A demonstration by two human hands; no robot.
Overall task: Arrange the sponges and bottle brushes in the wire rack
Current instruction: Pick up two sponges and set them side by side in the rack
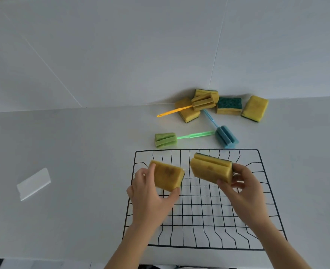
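Two hands work over a black wire rack that sits on the pale bench. The left hand has its fingers curled round a yellow sponge, thumb on the near edge, above the rack's far-left part. The right hand grips a sponge pair by one end. This looks like two yellow sponges pressed flat together with a dark green scouring layer on the far side, and it is held over the far-centre of the rack. The two loads are apart. Just beyond the rack lie a green bottle brush and a blue bottle brush, the green handle reaching the blue head. Further back, against the wall, a yellow bottle brush rests across a flat sponge. Another sponge sits behind it, with a green-faced sponge and an outer sponge to the right. A white strip lies well to the left.
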